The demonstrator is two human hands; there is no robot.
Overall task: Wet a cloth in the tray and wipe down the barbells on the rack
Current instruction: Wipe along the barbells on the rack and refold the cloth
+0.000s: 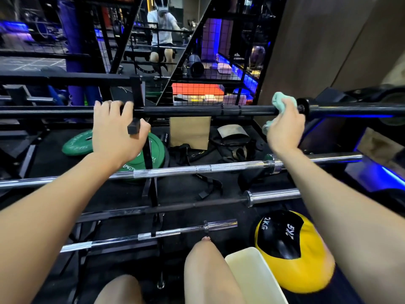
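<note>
Bare knees fill the lowest part of the view, and beside them on the floor sits the tray (252, 279), a shallow cream plastic basin with rounded corners, kept close so the cloth can be dipped again; whether water is in it cannot be seen. Touching its far side lies a yellow and black medicine ball (293, 253), soft-skinned and marked 2KG.

Beyond rises the rack (151, 163), black metal with pegs that carry barbells in rising tiers. Three lower bars are bright chrome with knurled, rough-looking grip sections; one between them is dull black.

Top black barbell (197, 110) lies across the highest pegs, matte and smooth. Left hand (116, 130) grips it near the rack upright, fingers curled over the top, likely to stop it rolling under the wiping. Right hand (285, 126) holds the cloth (282, 102), a pale green, bunched, soft-looking rag, wrapped round the same bar just beside its collar, fingers closed round cloth and bar together. That placement suggests wiping has reached the end of the shaft.

Behind the bars, on the dark rubber floor, rest green weight plates (76, 145), a brown paper bag (190, 132) and tangled black straps (208, 185). A mirror (162, 36) behind reflects a seated person.
</note>
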